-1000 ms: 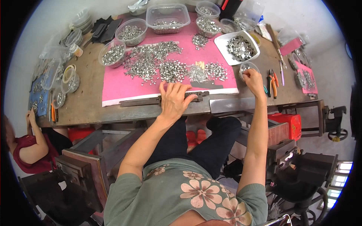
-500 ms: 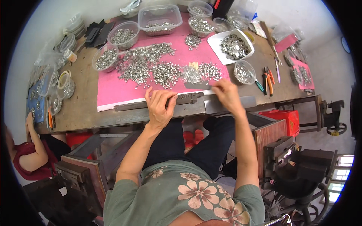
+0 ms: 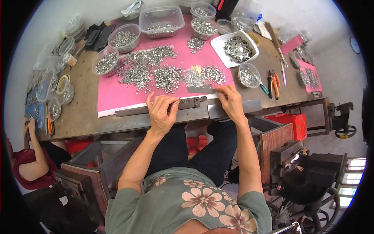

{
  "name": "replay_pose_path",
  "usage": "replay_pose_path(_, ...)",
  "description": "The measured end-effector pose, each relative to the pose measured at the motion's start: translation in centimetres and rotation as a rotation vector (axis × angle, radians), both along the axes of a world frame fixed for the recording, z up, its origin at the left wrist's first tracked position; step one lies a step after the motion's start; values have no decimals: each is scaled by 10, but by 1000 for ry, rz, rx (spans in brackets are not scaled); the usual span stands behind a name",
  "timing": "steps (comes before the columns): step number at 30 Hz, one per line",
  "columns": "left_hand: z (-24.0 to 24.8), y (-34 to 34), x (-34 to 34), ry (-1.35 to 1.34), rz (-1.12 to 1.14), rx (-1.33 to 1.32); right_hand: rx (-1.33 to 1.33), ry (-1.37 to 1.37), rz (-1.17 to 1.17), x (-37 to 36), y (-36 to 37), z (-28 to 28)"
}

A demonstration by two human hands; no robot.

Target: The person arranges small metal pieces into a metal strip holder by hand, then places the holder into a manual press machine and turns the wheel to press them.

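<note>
A long dark metal bar jig [image 3: 189,103] with a row of small slots lies along the table's front edge. My left hand [image 3: 160,113] is closed over it, thumb and fingers bent round its middle. To the right of the jig's end, my right hand [image 3: 232,102] pinches at the edge of a small grey plate [image 3: 198,89]; whatever its fingertips hold is too small to make out. Beneath that hand sits a flat metal plate [image 3: 249,105]. Loose silvery metal pieces [image 3: 168,79] and a heap of thin pins [image 3: 193,79] lie just beyond on the pink sheet [image 3: 111,93].
Plastic tubs [image 3: 124,38] of metal parts stand along the back, with a white tray [image 3: 220,50] of parts at right. Pliers [image 3: 274,84] lie beside a small tub [image 3: 249,75]. At far left another person's hands [image 3: 29,126] work over a blue sheet [image 3: 38,113].
My right hand has come down slightly and its fingertips now meet near the small grey plate. My left hand stays on the jig. The whole view has shifted a little.
</note>
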State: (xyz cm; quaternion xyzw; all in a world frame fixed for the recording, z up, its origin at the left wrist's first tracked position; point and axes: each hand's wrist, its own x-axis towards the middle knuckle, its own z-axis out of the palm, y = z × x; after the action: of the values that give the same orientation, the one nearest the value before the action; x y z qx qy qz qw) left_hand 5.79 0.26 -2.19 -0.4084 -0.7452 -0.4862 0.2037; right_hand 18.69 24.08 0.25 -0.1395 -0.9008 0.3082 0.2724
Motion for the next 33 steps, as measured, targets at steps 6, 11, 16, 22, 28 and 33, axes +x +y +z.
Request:
replay_pose_path(6, 0, 0, 0, -1, -6, 2, 145, 8, 15, -4, 3, -9)
replay_pose_path(11, 1, -1, -1, 9, 14, 14, 39, -12, 77, -12, -24, 8)
replay_pose_path(16, -1, 0, 0, 1, 15, 4, 152, 80, 251, -26, -60, 6)
replay_pose_path(22, -1, 1, 1, 18, 26, 11, 259, 126, 208, -29, -68, -4)
replay_pose_path(28, 7, 4, 5, 34, 7, -67, -2, 203, 193, -26, -62, -15)
replay_pose_path(33, 11, 19, 7, 49, -83, -175, -227, 187, 122, -26, -59, -18)
